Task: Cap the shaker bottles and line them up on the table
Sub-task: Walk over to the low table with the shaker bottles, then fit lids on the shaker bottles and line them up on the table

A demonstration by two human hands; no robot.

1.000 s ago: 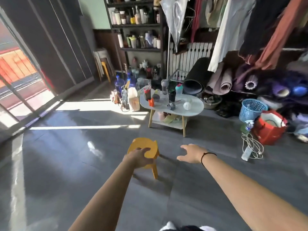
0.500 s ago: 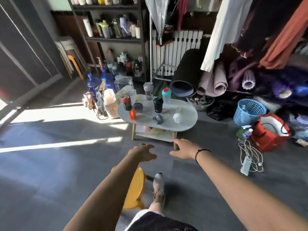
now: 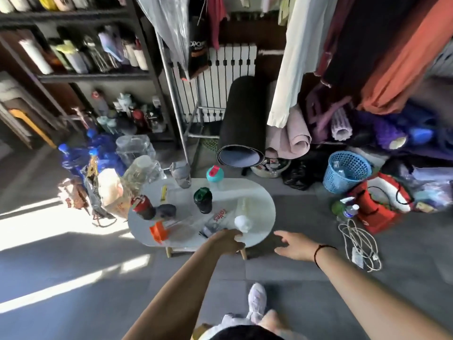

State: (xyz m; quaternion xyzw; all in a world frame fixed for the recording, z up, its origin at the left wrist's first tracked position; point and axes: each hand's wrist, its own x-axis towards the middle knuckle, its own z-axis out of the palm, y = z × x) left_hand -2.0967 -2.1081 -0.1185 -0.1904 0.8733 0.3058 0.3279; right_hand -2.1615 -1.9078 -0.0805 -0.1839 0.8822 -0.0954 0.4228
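Observation:
A low white oval table (image 3: 262,207) carries several shaker bottles. A dark bottle with a green lid (image 3: 203,200) stands in the middle, a teal-lidded one (image 3: 214,174) and a grey one (image 3: 182,174) stand at the back, and a red-lidded dark one (image 3: 143,206) is at the left. A clear bottle with red lettering (image 3: 217,220) lies on its side beside a white lid (image 3: 242,223). An orange lid (image 3: 158,231) lies front left. My left hand (image 3: 226,241) hovers over the front edge with fingers curled and empty. My right hand (image 3: 295,245) is spread just right of the table.
A shelf of bottles (image 3: 81,57) and blue water jugs (image 3: 93,153) stand behind left. Hanging clothes, rolled mats (image 3: 241,123), a blue basket (image 3: 348,171), a red bag (image 3: 377,207) and a white cable (image 3: 360,244) crowd the right. My shoe (image 3: 257,301) is on grey floor.
I have walked up to the table, which now lies right under my hands. The yellow stool has dropped out of sight behind me. Both hands stay stretched forward and empty.

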